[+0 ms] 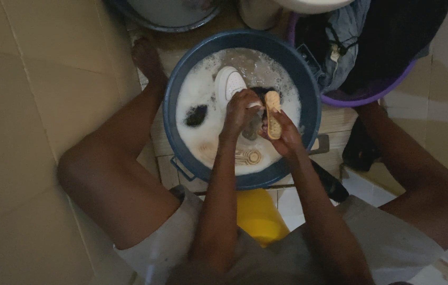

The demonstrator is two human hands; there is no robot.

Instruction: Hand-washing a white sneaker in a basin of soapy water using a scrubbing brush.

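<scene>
A round blue basin [308, 100] full of soapy, foamy water stands between my knees. My left hand [239, 112] grips a white shoe [228, 83] that pokes toe-up out of the foam. My right hand [283, 134] holds a tan scrubbing brush [273, 120] against the shoe's heel end. A second shoe sole [248, 157] with a ringed tread lies half sunk at the near side of the basin. Something dark [197, 115] floats in the foam to the left.
A purple basin [371, 95] piled with dark clothes sits at the upper right. Another basin rim [166, 24] shows at the top. A yellow object [258, 214] lies under me. My bare legs flank the blue basin on the tiled floor [23, 105].
</scene>
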